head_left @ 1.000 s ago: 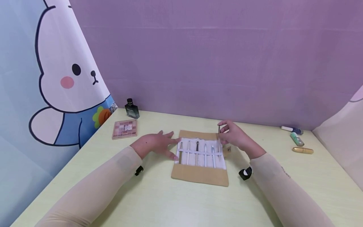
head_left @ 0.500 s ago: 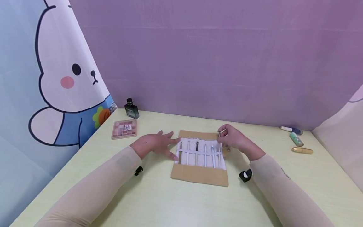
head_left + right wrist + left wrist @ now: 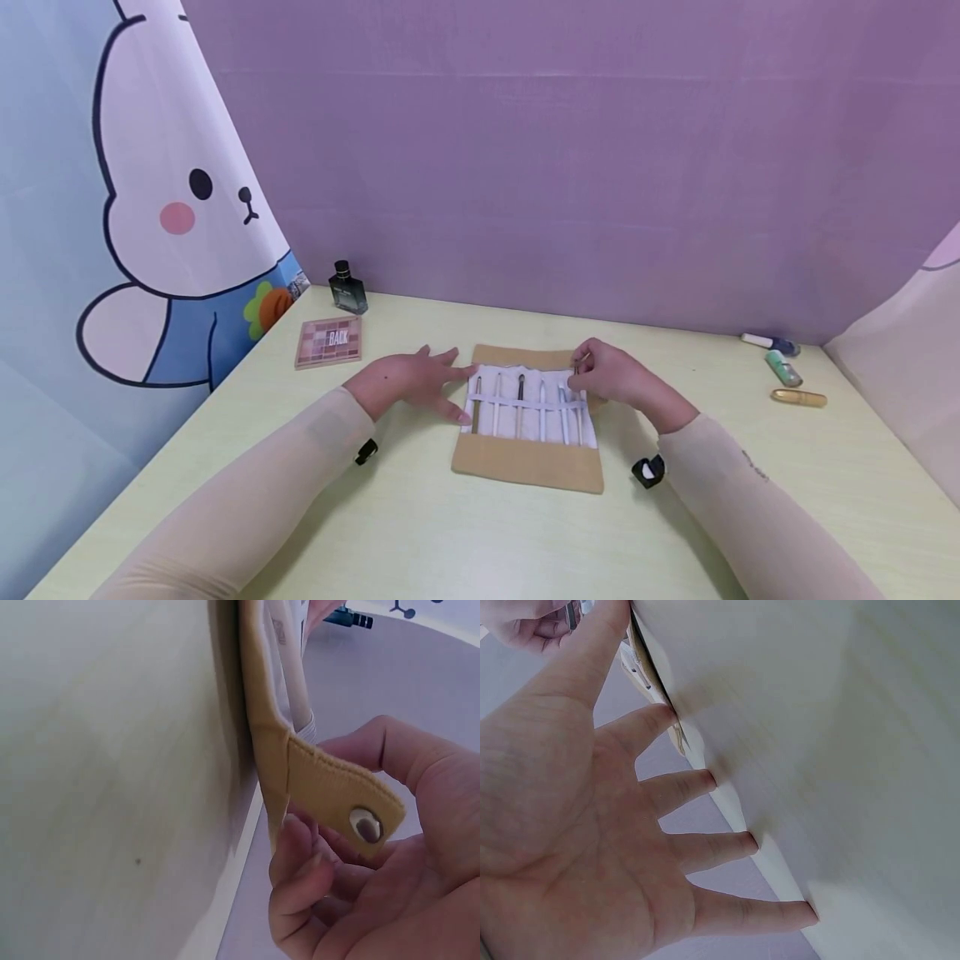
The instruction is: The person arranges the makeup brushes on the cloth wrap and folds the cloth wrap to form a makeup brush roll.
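A tan brush roll [image 3: 527, 463] lies unfolded on the table, its pale lining facing up. Several slim makeup brushes stand side by side under its white elastic band [image 3: 531, 405]. At the roll's upper right corner my right hand [image 3: 611, 372] pinches the top of the rightmost makeup brush [image 3: 580, 427]; the fingers hide its tip. The right wrist view shows that brush's pale handle [image 3: 294, 671] and a snap tab [image 3: 334, 787] in front of the right hand [image 3: 420, 847]. My left hand [image 3: 420, 379] is spread, thumb and forefinger touching the roll's left edge.
On the left are a dark glass bottle [image 3: 348, 292] and a palette marked BACK [image 3: 328, 342]. At the right lie a white-capped dark bottle [image 3: 772, 343], a green and white tube [image 3: 783, 367] and a gold tube [image 3: 799, 398]. A purple curtain [image 3: 525, 167] hangs behind the table.
My right hand has moved down toward the roll and slightly left, sliding the rightmost makeup brush lower under the band. The left hand has stayed put.
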Available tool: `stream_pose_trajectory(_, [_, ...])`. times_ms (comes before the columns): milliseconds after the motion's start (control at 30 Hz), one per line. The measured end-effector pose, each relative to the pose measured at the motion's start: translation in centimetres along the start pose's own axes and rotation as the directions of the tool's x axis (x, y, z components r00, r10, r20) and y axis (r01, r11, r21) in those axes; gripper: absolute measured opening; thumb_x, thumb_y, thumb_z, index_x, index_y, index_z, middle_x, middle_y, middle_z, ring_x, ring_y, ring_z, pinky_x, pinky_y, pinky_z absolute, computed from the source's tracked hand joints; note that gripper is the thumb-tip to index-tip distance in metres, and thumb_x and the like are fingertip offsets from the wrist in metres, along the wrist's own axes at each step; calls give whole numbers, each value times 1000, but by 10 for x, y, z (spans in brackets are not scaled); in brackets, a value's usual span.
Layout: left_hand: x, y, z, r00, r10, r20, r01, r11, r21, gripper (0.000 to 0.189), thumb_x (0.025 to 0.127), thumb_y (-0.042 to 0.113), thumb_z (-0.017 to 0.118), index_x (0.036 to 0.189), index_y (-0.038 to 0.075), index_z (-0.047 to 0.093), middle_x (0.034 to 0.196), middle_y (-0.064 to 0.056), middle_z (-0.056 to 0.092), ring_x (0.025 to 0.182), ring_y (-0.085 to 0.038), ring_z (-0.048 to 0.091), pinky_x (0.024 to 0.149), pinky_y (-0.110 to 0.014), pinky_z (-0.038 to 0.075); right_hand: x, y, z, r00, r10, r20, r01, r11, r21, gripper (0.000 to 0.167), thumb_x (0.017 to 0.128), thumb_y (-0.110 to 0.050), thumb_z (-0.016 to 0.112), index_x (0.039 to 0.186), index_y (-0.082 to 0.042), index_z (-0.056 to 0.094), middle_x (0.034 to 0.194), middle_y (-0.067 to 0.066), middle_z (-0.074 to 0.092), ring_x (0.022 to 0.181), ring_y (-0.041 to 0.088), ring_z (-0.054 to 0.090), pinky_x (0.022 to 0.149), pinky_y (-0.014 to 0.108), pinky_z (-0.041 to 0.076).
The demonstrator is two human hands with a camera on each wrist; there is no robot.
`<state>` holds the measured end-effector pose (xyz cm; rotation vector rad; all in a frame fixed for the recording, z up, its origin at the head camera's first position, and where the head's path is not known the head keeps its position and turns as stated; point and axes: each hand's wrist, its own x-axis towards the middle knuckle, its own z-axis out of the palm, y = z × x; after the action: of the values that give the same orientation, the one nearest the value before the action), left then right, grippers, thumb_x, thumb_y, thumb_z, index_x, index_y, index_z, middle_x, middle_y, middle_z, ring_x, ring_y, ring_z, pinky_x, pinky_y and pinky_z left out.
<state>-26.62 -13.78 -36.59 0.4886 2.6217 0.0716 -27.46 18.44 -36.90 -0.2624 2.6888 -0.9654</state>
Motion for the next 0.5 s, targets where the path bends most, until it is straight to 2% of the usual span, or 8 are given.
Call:
stream_pose_trajectory(133, [1,0,0,1000,2,-1,-2,1000,5,100,87,78,69,170,42,25,184,-5,7,168,-49,5,130,-77,19,-4,-4,2,1000,10,28,-8,997,-73,40,96,-20,76,126,-2,56,119,15,65,101,24,60,79,29,52])
stream_pose_trajectory(267, [1,-1,0,1000,3,-3,-3,1000,3,100,87,79,69,170,42,25,184,-5,7,168,-49,5,130,-77,19,-5,-6,5,999,17,44,-12,993,-115,38,96,-22,76,124,-3,58,120,16,68,98,22,63,78,29,54])
stream_pose_trajectory(500, [-1,0,1,1000,6,-5,-6,1000,-15,101,87,78,70,170,42,25,184,-6,7,168,-49,4,129,-78,16,-8,-7,7,999,5,44,3,985,-172,29,98,-22,73,116,-3,61,107,10,66,93,20,60,75,28,51])
